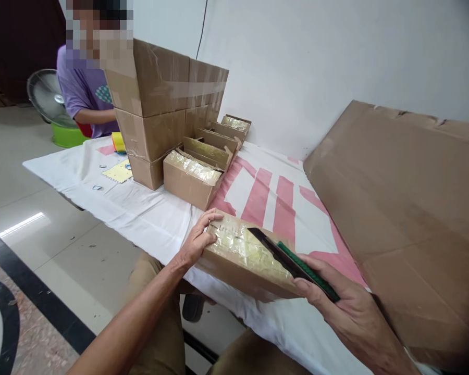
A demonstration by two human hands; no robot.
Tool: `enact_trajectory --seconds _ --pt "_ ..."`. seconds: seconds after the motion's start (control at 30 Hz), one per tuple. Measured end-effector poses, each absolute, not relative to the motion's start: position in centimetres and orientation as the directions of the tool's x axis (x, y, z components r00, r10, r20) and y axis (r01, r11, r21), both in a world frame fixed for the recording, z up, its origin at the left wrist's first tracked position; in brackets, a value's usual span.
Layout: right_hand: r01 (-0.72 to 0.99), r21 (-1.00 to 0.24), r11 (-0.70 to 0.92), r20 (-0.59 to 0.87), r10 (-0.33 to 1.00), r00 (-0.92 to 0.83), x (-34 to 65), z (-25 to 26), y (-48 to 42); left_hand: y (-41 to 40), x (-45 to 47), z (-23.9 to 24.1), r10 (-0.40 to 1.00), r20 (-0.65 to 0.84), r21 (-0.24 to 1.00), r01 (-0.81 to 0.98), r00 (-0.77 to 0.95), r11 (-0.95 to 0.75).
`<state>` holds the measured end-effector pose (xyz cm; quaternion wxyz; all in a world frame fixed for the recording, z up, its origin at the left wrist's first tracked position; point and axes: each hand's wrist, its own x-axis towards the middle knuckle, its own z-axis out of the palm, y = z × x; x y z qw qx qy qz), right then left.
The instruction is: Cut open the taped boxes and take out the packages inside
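A small cardboard box (242, 263) with clear tape over its top lies at the near edge of the white and pink table cloth (152, 219). My left hand (197, 240) grips the box's left end, fingers curled over the edge. My right hand (347, 310) is closed round a green-handled utility knife (293, 260). Its dark blade points left and rests over the taped top of the box.
A row of similar taped boxes (191, 177) runs back toward the wall beside a stack of large cartons (160, 104). A big flattened cardboard sheet (406, 208) leans at the right. A person in a purple shirt (84, 94) sits at the far end, near a fan (47, 96) and a yellow tape roll (118, 141).
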<state>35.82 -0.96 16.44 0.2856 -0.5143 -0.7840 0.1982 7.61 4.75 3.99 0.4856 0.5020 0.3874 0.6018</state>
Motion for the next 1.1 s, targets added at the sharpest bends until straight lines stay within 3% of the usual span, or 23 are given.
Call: enact_trajectory --seconds 0.27,0.77,1.0,1.1 --pt "0.702 -0.357 0.616 0.152 0.780 -0.607 32.4 17.2 3.1 4.8 7.7 3.5 0.963 0.271 0.939 -0.216 -0.006 -0.266" --pt "0.643 -0.031 0.765 0.223 0.632 -0.742 31.1 16.4 4.5 4.7 7.7 3.6 0.965 0.262 0.941 -0.217 -0.022 -0.260" --pt "0.665 0.090 0.741 0.048 0.664 -0.746 30.7 17.9 4.8 4.6 7.6 3.6 0.965 0.259 0.941 -0.216 -0.034 -0.260" --pt "0.691 0.080 0.718 -0.043 0.695 -0.718 31.2 18.4 5.2 4.6 7.6 3.5 0.964 0.258 0.942 -0.208 -0.060 -0.265"
